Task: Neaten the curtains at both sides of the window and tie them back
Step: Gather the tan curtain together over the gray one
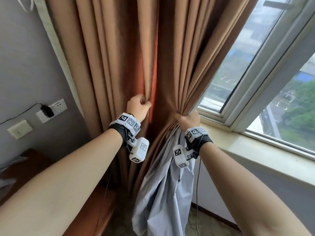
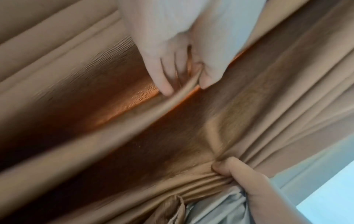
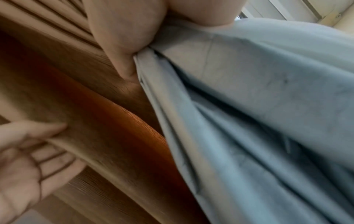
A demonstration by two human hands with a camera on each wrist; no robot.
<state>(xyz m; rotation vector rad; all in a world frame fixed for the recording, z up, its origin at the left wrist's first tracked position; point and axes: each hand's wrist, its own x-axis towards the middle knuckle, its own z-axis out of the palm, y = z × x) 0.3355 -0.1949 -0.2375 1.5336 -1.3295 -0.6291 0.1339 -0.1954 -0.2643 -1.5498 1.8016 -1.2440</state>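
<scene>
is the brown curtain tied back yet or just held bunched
Just held bunched. The right hand grips the gathered pleats of the brown fabric curtain with its pale grey lining; the left hand pinches one fold. No tie-back is visible.

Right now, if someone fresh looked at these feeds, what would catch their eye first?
The tan curtain fills the middle of the head view, bunched by both hands. The right hand grips the gathered folds near the window sill, with grey lining spilling below it; the left hand pinches one fold further left.
</scene>
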